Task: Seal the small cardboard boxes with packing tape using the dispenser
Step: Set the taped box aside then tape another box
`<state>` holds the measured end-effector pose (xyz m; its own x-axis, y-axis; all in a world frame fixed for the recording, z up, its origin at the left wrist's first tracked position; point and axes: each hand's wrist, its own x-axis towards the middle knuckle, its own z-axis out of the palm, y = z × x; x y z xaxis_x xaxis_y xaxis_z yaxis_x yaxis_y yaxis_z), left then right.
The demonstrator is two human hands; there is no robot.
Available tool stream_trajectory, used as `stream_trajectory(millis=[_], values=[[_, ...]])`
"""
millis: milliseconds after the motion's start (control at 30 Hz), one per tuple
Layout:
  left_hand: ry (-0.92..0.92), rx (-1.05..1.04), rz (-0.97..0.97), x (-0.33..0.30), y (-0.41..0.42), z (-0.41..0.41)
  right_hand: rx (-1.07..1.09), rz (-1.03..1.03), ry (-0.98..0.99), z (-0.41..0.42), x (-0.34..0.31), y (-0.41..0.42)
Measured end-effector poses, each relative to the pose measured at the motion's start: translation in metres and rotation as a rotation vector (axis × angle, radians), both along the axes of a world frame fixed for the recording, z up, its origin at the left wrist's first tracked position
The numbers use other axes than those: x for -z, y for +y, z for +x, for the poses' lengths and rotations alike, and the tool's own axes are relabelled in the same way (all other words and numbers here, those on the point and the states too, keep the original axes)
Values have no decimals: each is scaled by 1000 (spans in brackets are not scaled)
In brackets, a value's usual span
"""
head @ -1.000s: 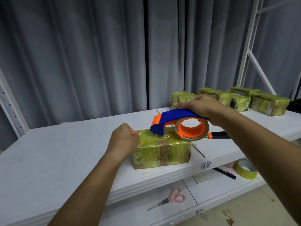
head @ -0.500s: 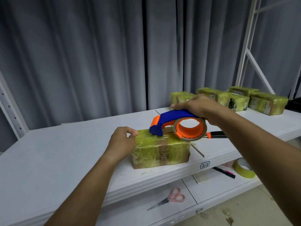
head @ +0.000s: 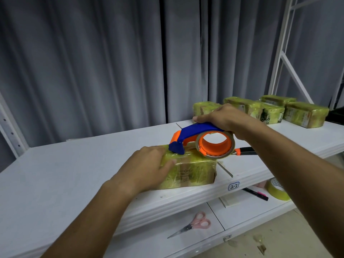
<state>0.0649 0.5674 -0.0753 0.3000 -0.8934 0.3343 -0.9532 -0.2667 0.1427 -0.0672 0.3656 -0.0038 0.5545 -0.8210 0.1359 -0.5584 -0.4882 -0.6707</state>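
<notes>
A small cardboard box (head: 193, 170) wrapped in yellowish tape lies near the front edge of the white shelf (head: 74, 174). My left hand (head: 149, 164) lies over its left end, fingers spread flat on the top and front face. My right hand (head: 221, 116) grips the blue handle of the blue and orange tape dispenser (head: 202, 140). The dispenser's blue nose touches the box top near my left fingers, and its tape roll sits over the box's right end.
Several taped boxes (head: 305, 114) stand at the back right of the shelf. An orange and black utility knife (head: 245, 150) lies behind the dispenser. On the lower shelf lie pink scissors (head: 193, 226), a marker (head: 256, 194) and a yellow tape roll (head: 277, 189).
My left hand has opened from a curled grip at the box's left end and spread over its top and front. The dispenser's nose stays on the box top, shifted slightly left.
</notes>
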Motion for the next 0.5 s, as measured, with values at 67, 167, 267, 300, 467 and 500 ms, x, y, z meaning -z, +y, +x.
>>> stream_trajectory(millis=[67, 167, 267, 300, 467, 500], values=[[2, 23, 26, 1, 1, 0, 3, -5, -4, 0, 0, 0], [23, 23, 13, 8, -1, 5, 4, -18, -5, -1, -1, 1], [81, 38, -19, 15, -2, 11, 3, -7, -23, -1, 0, 0], [92, 43, -32, 16, -3, 13, 0, -2, -25, -2, 1, 0], [118, 65, -67, 20, -4, 21, -26, 47, -33, -5, -2, 0], [124, 61, -76, 21, -4, 22, -34, 48, -22, -6, -3, -1]])
